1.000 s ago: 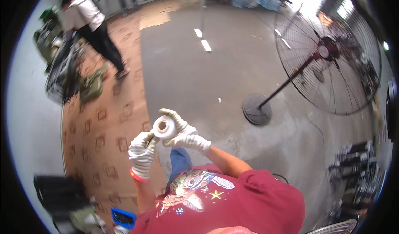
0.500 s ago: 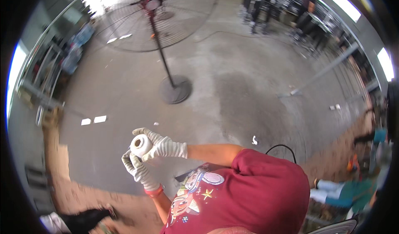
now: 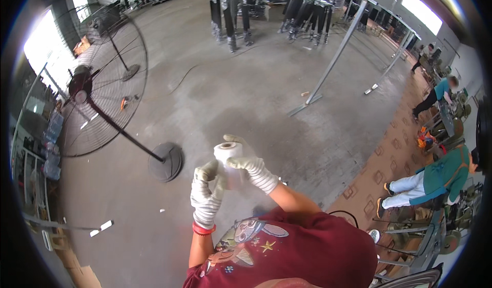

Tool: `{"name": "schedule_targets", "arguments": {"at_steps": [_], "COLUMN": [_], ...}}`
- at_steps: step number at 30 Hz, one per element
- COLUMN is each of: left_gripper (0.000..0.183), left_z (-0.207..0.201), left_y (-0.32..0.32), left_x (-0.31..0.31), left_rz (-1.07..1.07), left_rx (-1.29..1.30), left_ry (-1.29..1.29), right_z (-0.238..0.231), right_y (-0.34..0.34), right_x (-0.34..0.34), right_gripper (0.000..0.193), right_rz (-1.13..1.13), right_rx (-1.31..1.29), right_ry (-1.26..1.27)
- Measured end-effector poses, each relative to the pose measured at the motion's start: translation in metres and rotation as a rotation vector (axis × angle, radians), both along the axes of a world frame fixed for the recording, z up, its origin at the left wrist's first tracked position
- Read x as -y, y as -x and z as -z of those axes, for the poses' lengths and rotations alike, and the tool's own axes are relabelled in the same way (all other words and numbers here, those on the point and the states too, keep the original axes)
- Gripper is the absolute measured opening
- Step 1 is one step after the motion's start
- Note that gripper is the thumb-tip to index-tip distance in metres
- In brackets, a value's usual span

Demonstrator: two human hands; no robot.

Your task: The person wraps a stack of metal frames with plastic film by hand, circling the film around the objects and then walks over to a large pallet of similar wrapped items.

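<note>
From my remote seat, nearest to me I see a maroon shirt (image 3: 318,247) with a cartoon print. Two hands in pale gloves are raised just beyond it, above the floor (image 3: 205,103). A red band (image 3: 203,230) circles the left wrist.

The right hand (image 3: 259,173) has hold of the roll (image 3: 228,153), a white roll of film held upright between both hands, its open core facing up at me. On that side the fingers are parted: some reach around the far side, and the thumb lies across the near side. The left hand (image 3: 206,196) is at the roll's lower left, with its fingers bent inward; I can't tell whether they pinch the film or merely touch it. Something clear and blurry, like loose film (image 3: 234,179), hangs below the roll.

Further out to the left stands a large fan (image 3: 168,161) on a round base, with white scraps (image 3: 101,228) on the floor nearer me. To the right, a person in a green top (image 3: 451,173) leans over beside patterned matting (image 3: 374,170). Beyond are a grey metal frame (image 3: 335,55) and black legs of stands (image 3: 230,19).
</note>
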State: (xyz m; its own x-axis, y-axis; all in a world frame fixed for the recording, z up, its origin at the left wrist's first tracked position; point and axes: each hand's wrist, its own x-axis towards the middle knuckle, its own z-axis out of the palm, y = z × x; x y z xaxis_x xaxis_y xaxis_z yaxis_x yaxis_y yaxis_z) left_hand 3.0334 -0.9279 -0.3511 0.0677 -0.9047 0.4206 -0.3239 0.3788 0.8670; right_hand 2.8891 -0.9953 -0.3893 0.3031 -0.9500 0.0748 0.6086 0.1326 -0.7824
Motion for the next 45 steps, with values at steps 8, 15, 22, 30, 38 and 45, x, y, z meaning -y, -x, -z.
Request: {"name": "schedule_targets", "arguments": {"at_steps": [8,15,22,30,38,45], "left_gripper": [0.025,0.025,0.059,0.08,0.034,0.023], "left_z": [0.05,0.071,0.085,0.041,0.06,0.048], "left_y": [0.059,0.101,0.19,0.279,0.336,0.391], "left_x": [0.082,0.205,0.371,0.507,0.621,0.755], "left_rz": [0.396,0.569,1.049,1.118,0.85,0.884], "left_rx": [-0.114,-0.188,-0.376,-0.262,-0.555,-0.341], "left_ry": [-0.36,-0.693,-0.622,-0.629,-0.708,-0.563], "right_z": [0.008,0.006,-0.002,-0.004,0.034,0.014], "right_y": [0.145,0.219,0.255,0.277,0.335,0.409], "right_x": [0.052,0.125,0.265,0.376,0.481,0.607], "right_gripper": [0.05,0.058,0.067,0.078,0.078,0.076], "right_rz": [0.265,0.193,0.466,0.798,0.68,0.517], "right_rx": [0.196,0.174,-0.289,-0.292,-0.272,-0.212], "right_ry": [-0.151,-0.097,0.017,-0.007,0.058,0.092]}}
